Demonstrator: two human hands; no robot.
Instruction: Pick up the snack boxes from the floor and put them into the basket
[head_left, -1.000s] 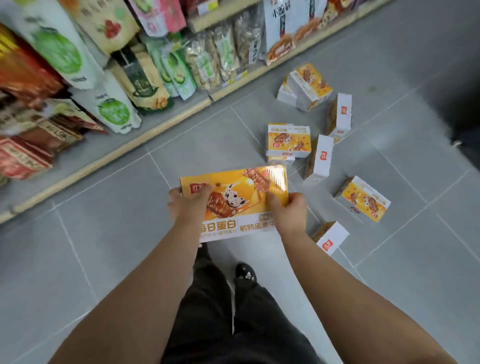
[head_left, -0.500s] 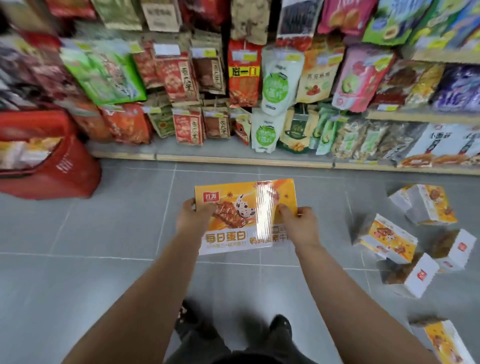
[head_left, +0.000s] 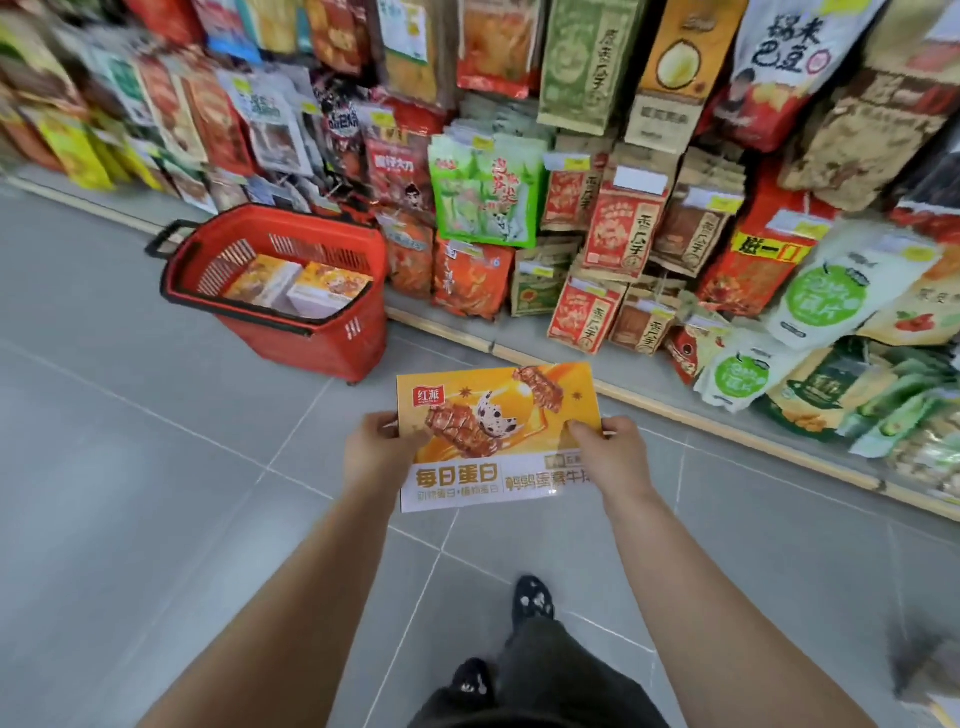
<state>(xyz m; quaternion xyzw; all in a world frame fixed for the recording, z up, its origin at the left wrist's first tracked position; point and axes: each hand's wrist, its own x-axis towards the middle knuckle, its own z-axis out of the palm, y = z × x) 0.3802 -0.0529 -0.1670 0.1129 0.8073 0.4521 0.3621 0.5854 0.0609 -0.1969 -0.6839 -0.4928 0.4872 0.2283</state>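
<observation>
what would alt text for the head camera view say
The left hand and right hand hold a yellow snack box by its side edges above a grey tiled floor. A red basket holding two similar boxes stands ahead left, beside shelves of snack bags.

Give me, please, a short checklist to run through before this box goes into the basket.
1. Grip on the snack box: ok; the left hand and the right hand each hold one side edge.
2. Sight of the red basket: ok; it stands upright on the floor, ahead to the left.
3. Box above the opening: not ok; it is held short of the basket.
4. Room inside: ok, probably; two boxes lie inside, below the rim.
5. Opening unblocked: ok; the black handles lie along the rim.
6. Other boxes left on the floor: cannot tell; none in view.
</observation>
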